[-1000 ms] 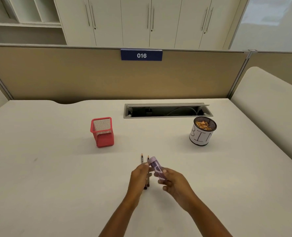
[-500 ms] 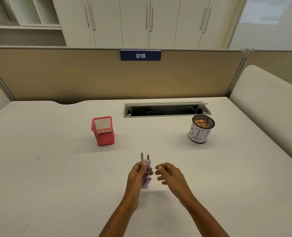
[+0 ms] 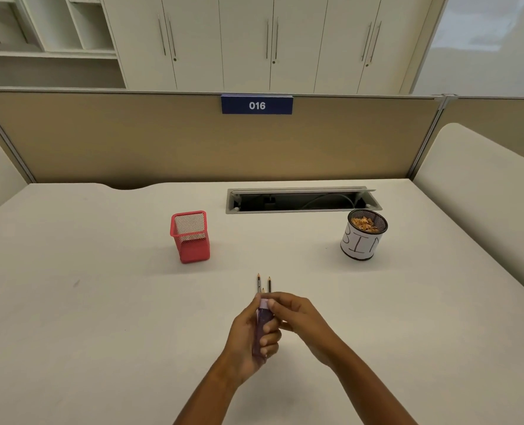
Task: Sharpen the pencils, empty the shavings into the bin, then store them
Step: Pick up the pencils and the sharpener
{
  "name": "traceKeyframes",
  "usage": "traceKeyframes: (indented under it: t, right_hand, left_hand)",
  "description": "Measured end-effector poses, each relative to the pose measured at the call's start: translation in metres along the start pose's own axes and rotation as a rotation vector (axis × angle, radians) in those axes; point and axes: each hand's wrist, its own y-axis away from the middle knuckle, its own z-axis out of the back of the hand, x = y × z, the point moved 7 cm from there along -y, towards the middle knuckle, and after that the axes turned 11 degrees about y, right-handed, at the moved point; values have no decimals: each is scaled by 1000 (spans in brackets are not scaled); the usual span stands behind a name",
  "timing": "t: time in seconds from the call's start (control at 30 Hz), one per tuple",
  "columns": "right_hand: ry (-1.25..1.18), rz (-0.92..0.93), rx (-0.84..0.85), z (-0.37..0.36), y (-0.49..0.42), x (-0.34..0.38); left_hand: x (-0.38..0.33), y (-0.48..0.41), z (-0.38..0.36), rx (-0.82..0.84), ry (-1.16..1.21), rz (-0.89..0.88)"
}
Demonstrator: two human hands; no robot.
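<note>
Pencils (image 3: 258, 283), three, one sharpener (image 3: 263, 317), one bin (image 3: 360, 245)

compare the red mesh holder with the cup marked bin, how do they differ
Shape: the red holder is square, the bin cup is round.
Colour: the red holder is red all over; the bin cup is dark mesh wrapped in white paper lettered BIN.
Contents: the bin cup holds shavings; nothing shows inside the red holder.
Both are mesh, open-topped and stand upright on the desk.
</note>
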Motion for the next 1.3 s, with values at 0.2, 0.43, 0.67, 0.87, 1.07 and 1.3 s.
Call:
traceKeyframes:
  t: [0.2,0.43,0.67,0.87,1.07,1.3]
  right_hand:
    - [103,48,-181,12,-1,1]
    - [209,95,-302,20,-1,1]
    - [141,147,-116,12,-2,3]
    - [22,123,-76,10,-2,1]
    - [134,139,-257,12,-4,-3]
    - [300,200,-313,14,-2,-4]
  left_hand:
    - [-1,1,1,28,-234,35]
    - [-6,0,9,-66,-433,-22]
    - [6,5,8,46,8,213]
    - [11,5,10,16,-85,240]
    - [3,-4,20,-191,-274,44]
    - [2,-5,21,-162,-263,93]
